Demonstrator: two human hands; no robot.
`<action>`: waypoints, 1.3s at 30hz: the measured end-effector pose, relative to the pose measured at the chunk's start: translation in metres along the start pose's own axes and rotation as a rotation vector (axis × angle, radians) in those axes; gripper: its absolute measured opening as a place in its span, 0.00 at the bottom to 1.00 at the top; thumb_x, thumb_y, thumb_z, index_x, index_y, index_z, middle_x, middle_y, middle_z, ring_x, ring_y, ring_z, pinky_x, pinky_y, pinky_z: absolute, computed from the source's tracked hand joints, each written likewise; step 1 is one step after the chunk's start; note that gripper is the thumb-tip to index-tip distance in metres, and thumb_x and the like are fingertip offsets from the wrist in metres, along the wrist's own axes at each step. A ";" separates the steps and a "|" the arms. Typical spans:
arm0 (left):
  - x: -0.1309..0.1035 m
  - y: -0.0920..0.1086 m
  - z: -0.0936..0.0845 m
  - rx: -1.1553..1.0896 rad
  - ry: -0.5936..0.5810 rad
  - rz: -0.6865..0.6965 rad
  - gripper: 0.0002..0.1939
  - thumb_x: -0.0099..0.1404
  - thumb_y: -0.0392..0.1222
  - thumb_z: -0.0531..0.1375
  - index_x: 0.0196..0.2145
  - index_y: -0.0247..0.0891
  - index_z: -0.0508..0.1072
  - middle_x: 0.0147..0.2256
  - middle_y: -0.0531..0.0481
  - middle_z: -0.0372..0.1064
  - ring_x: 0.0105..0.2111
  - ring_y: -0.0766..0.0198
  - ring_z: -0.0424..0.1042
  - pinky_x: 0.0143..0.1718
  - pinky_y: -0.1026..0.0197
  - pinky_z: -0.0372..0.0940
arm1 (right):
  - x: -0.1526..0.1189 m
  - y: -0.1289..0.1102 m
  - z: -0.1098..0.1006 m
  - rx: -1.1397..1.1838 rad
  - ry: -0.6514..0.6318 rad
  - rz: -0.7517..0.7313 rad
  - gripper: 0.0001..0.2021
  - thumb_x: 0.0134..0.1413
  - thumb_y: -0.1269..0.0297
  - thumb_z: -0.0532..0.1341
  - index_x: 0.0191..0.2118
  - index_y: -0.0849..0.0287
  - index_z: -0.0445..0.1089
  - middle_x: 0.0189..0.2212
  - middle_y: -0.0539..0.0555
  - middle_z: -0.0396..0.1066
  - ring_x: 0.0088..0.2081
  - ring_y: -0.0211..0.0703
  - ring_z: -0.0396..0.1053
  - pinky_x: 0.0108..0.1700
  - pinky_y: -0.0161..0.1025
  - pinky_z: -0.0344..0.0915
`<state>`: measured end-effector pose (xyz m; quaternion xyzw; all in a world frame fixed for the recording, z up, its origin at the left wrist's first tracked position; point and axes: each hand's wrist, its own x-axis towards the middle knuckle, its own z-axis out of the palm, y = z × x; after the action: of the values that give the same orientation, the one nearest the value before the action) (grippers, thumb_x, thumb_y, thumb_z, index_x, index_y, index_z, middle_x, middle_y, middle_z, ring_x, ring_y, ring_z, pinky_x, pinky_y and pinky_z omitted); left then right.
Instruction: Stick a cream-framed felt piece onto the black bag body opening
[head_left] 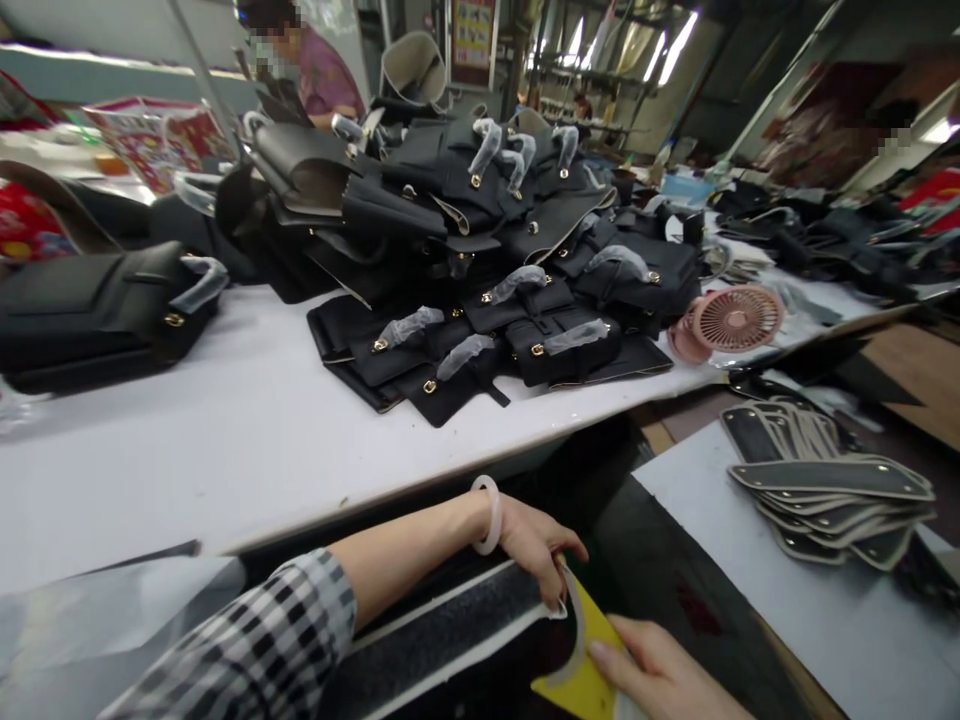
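My left hand (534, 545), with a white bangle at the wrist, has its fingers closed on the end of a black strip (457, 635) with pale edges. Beside it my right hand (652, 660) grips a yellow piece (592, 640) with a curved grey edge, thumb on top. The yellow piece touches the area by the left fingertips. Black material lies below both hands, and the lower part of the right hand's grip is out of sight.
A white table (247, 430) carries a heap of black bags (450, 200) with wrapped handles, another black bag (97, 310) and a pink fan (739, 318). Grey-edged black pieces (832, 480) are stacked at the right. A person (326, 75) is behind the heap.
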<state>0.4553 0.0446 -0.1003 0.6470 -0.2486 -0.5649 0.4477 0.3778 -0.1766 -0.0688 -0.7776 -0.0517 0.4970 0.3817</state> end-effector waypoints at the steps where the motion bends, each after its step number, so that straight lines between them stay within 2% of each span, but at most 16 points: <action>1: -0.003 0.003 0.000 0.035 0.020 -0.008 0.57 0.47 0.38 0.71 0.68 0.29 0.47 0.47 0.42 0.74 0.54 0.47 0.70 0.57 0.50 0.63 | 0.002 -0.002 0.002 0.010 -0.012 0.026 0.35 0.49 0.26 0.53 0.37 0.60 0.66 0.28 0.55 0.69 0.23 0.38 0.66 0.19 0.29 0.60; 6: -0.011 0.012 -0.001 0.189 0.081 -0.054 0.55 0.50 0.40 0.68 0.69 0.29 0.46 0.54 0.36 0.69 0.54 0.46 0.70 0.56 0.51 0.64 | 0.011 -0.001 0.009 0.018 -0.014 0.041 0.36 0.50 0.27 0.51 0.40 0.61 0.64 0.28 0.54 0.68 0.21 0.36 0.66 0.18 0.27 0.58; 15: -0.013 0.011 -0.001 0.162 0.083 -0.021 0.57 0.50 0.41 0.68 0.70 0.26 0.41 0.55 0.35 0.69 0.55 0.48 0.69 0.57 0.52 0.63 | 0.014 0.001 0.015 0.089 0.020 0.036 0.37 0.50 0.27 0.53 0.42 0.62 0.69 0.32 0.56 0.69 0.26 0.39 0.67 0.22 0.30 0.64; 17: -0.012 0.010 -0.001 0.151 0.082 -0.015 0.58 0.50 0.41 0.68 0.70 0.26 0.40 0.55 0.35 0.70 0.55 0.48 0.70 0.56 0.52 0.64 | 0.015 0.001 0.017 0.109 -0.008 0.035 0.38 0.50 0.27 0.54 0.44 0.62 0.69 0.33 0.56 0.69 0.26 0.40 0.67 0.23 0.31 0.65; 20: -0.012 0.008 -0.001 0.129 0.089 -0.015 0.60 0.49 0.40 0.69 0.70 0.27 0.39 0.55 0.35 0.70 0.53 0.47 0.71 0.54 0.52 0.66 | 0.017 0.003 0.020 0.144 -0.027 0.022 0.38 0.50 0.27 0.54 0.43 0.63 0.69 0.32 0.56 0.69 0.27 0.40 0.67 0.24 0.31 0.64; 23: -0.013 0.010 0.000 0.126 0.104 -0.027 0.60 0.48 0.40 0.68 0.70 0.28 0.39 0.54 0.36 0.70 0.51 0.47 0.73 0.51 0.52 0.68 | 0.020 0.005 0.021 0.151 0.007 0.009 0.37 0.52 0.27 0.54 0.43 0.63 0.70 0.32 0.56 0.69 0.28 0.41 0.66 0.24 0.31 0.63; 29: -0.018 0.014 0.000 0.154 0.133 -0.044 0.59 0.48 0.40 0.67 0.70 0.30 0.39 0.53 0.38 0.71 0.52 0.48 0.72 0.49 0.54 0.69 | 0.024 0.010 0.024 0.048 0.036 -0.091 0.39 0.54 0.27 0.51 0.41 0.65 0.73 0.37 0.60 0.74 0.39 0.49 0.70 0.41 0.40 0.65; 32: -0.018 0.014 0.001 0.153 0.146 -0.035 0.59 0.47 0.39 0.66 0.70 0.30 0.38 0.52 0.38 0.72 0.50 0.48 0.74 0.46 0.55 0.70 | 0.025 0.012 0.028 0.050 0.040 -0.088 0.39 0.56 0.28 0.50 0.42 0.66 0.73 0.37 0.61 0.74 0.39 0.51 0.70 0.41 0.41 0.65; 39: -0.015 0.010 0.001 0.159 0.213 -0.017 0.58 0.45 0.39 0.65 0.70 0.34 0.43 0.55 0.39 0.70 0.54 0.46 0.70 0.47 0.55 0.70 | 0.025 0.013 0.037 0.143 0.113 -0.071 0.37 0.53 0.28 0.53 0.39 0.64 0.72 0.35 0.59 0.72 0.40 0.51 0.71 0.41 0.39 0.68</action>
<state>0.4525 0.0517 -0.0846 0.7391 -0.2381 -0.4751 0.4140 0.3564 -0.1538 -0.1035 -0.7729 -0.0222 0.4409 0.4558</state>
